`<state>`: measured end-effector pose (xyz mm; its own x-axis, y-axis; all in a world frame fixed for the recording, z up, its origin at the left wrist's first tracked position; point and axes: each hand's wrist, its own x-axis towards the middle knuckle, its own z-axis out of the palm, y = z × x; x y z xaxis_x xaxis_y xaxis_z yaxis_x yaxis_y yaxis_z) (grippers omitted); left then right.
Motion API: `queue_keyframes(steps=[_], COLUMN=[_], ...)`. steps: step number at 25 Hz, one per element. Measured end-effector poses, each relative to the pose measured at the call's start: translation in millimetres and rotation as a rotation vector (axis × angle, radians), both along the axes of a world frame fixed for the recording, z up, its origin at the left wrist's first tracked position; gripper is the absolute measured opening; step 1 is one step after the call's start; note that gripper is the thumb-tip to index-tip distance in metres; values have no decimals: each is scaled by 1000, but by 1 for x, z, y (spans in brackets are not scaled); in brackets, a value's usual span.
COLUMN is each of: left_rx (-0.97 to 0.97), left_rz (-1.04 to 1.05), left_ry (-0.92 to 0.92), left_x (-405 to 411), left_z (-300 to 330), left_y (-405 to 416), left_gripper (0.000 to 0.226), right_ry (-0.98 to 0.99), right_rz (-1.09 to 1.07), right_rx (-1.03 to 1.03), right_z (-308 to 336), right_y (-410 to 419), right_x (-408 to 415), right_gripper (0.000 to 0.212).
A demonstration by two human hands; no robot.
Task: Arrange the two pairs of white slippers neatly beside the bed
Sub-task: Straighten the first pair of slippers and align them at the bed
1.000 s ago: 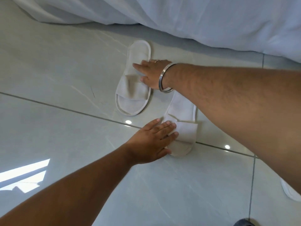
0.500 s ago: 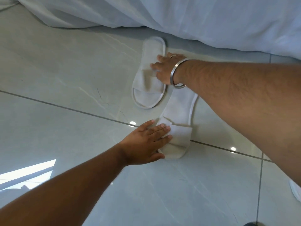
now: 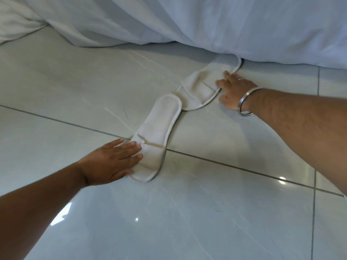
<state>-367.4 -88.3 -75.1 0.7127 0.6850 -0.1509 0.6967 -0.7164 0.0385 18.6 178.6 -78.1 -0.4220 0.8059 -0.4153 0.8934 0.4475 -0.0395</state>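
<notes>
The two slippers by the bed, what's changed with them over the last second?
The far slipper has slid toward the bed, its heel end now under the white bedding, pushed by the right hand. The near slipper now overlaps the far one's toe. Unchanged: the left hand lies flat on the near slipper's toe strap; neither slipper is lifted.

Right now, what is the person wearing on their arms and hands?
Both arms are bare, with no sleeves in view. The right wrist wears a plain silver metal bangle, round and smooth. The right hand has a thin ring on one finger. The left hand wears nothing that shows: no ring, watch or glove.
</notes>
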Motion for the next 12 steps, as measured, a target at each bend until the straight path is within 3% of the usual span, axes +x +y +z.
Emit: queue_keyframes(steps=[4,12], left_rx=[21,-25], left_rz=[78,314], left_ry=[-45,-12], left_x=[-15,-12], left_z=[7,9], left_y=[15,40], left_gripper=[53,80], right_ry=[79,177], right_rz=[22,43], right_rx=[34,-36], right_z=[-4,6], right_y=[-25,-80], right_x=[17,27], right_gripper=[63,52])
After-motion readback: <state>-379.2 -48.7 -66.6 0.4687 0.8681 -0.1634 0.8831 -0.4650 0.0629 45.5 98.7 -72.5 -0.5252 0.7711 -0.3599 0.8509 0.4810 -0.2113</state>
